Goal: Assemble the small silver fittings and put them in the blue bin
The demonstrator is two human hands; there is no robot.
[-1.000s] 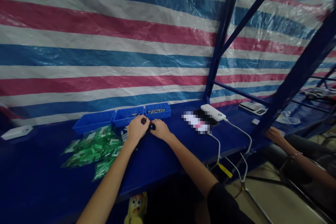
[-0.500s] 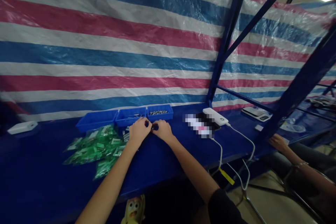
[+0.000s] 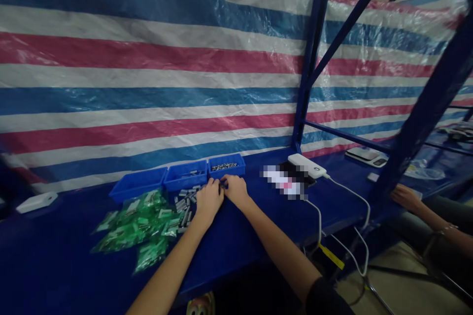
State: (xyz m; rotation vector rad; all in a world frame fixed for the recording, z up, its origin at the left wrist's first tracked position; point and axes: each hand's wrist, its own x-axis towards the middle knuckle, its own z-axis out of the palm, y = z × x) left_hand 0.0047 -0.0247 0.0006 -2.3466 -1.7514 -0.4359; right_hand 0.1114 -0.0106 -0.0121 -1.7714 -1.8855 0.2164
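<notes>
My left hand (image 3: 209, 200) and my right hand (image 3: 235, 190) meet fingertip to fingertip on the blue bench, pinching a small dark part (image 3: 221, 185) between them. Just left of my left hand lies a cluster of small grey metal pieces (image 3: 185, 202). Further left spreads a heap of green packets (image 3: 138, 219). Behind my hands stand three blue trays; the right tray (image 3: 226, 165) holds small metal parts, the middle tray (image 3: 185, 176) holds a few, and the left tray (image 3: 137, 182) looks bare inside.
A white power bank (image 3: 306, 165) with two white cables sits beside a blurred phone (image 3: 286, 182). A white box (image 3: 37, 202) lies far left. Blue rack posts (image 3: 306, 78) rise behind. Another person's hand (image 3: 404, 196) rests at the right, near a scale (image 3: 365, 156).
The view has shifted, so everything sits lower in the frame. My hands stay together on the small part, and the grey metal pieces beside my left hand now show.
</notes>
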